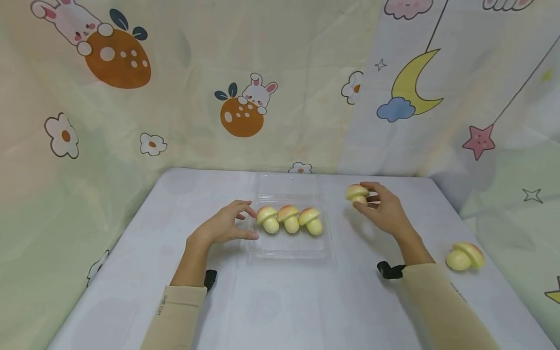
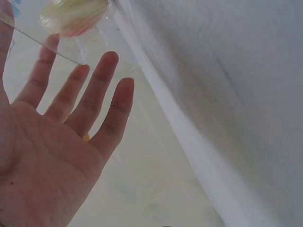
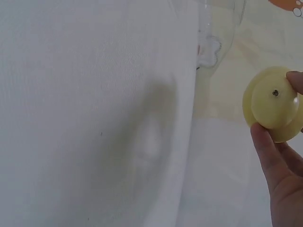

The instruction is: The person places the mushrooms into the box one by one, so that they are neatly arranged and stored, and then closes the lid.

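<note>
My right hand (image 1: pixel 387 211) pinches a toy mushroom (image 1: pixel 355 191), with a yellow-green cap tinged red, above the table to the right of a clear plastic box (image 1: pixel 288 247). From below, the right wrist view shows the held mushroom's pale round stem end (image 3: pixel 272 106) between thumb and fingers. Inside the box, three similar mushrooms (image 1: pixel 288 219) lie side by side in a row. My left hand (image 1: pixel 225 224) is at the box's left side, thumb and fingers spread apart. In the left wrist view its straight fingers (image 2: pixel 99 90) reach up to the clear box edge.
One more mushroom (image 1: pixel 465 256) lies on the white-covered table (image 1: pixel 280 306) at the right, beside my right sleeve. The box's clear lid (image 1: pixel 286 184) is folded back toward the rear. A printed cloth (image 1: pixel 302 97) hangs behind the table and along its sides.
</note>
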